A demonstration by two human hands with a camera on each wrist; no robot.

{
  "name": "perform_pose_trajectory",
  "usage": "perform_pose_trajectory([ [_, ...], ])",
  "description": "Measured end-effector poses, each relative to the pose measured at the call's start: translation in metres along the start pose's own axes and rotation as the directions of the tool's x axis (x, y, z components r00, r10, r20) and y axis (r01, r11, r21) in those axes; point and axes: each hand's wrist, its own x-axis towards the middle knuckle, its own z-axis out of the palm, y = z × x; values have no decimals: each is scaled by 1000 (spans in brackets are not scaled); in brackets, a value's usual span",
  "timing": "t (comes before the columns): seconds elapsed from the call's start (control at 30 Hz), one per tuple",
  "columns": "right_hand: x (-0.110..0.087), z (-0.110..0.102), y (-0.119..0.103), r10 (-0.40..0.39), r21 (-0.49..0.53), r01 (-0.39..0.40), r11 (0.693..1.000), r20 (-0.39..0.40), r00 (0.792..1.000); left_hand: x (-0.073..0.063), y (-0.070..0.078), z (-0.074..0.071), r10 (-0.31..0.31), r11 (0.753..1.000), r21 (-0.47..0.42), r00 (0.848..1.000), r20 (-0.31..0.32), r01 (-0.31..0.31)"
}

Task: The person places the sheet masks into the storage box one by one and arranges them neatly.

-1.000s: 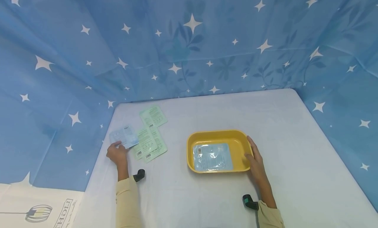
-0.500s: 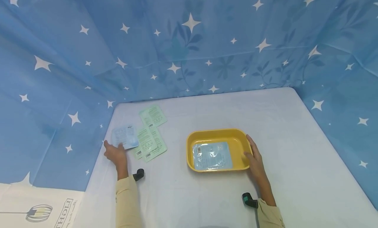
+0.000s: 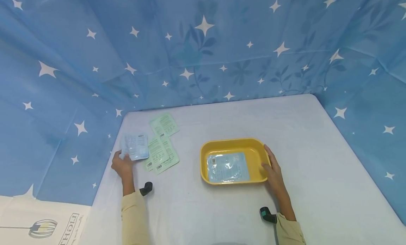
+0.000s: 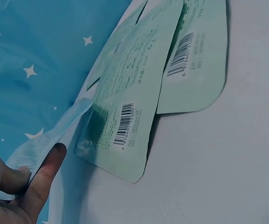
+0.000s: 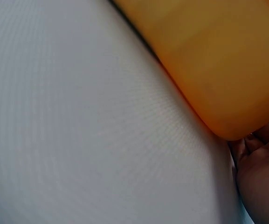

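Note:
My left hand (image 3: 122,165) pinches the near edge of a light-blue sheet-mask packet (image 3: 135,146), thumb above and fingers beneath. In the left wrist view the blue packet (image 4: 45,140) tilts up off the table between thumb and finger. Several green packets (image 3: 158,150) lie overlapping just right of it, printed backs and barcodes upward. At the right, my right hand (image 3: 274,171) grips the end of a yellow tray (image 3: 234,143), thumb over the rim and fingers along the outside. Another light-blue packet (image 3: 227,167) lies flat inside the tray, toward its left.
A white cloth covers the table (image 3: 196,209). Blue star-patterned curtain (image 3: 203,61) hangs behind the table and along both sides. A black wrist camera (image 3: 146,188) sits by the left sleeve, another camera (image 3: 267,215) by the right.
The left hand has shifted its hold along the blue packet's near edge, and the packet has turned slightly and come up at that edge. The right hand and tray stay put.

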Motion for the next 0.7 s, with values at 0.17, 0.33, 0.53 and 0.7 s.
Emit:
perform_pose_trajectory([
  [0.17, -6, 2, -14, -10, 1, 10, 1000, 1, 1000, -2, 3, 0, 52, 997, -54, 998, 23, -51],
  [0.33, 1, 0, 4, 0, 3, 0, 1000, -1, 1000, -9, 14, 3, 129, 985, -130, 983, 131, -112],
  [0.53, 8, -2, 22, -19, -5, 19, 1000, 0, 1000, -21, 28, 16, 254, 954, -227, 926, 280, -194],
  [0.7, 9, -1, 24, -10, -11, 10, 1000, -12, 1000, -38, 44, 33, 347, 925, -296, 845, 407, -237],
])
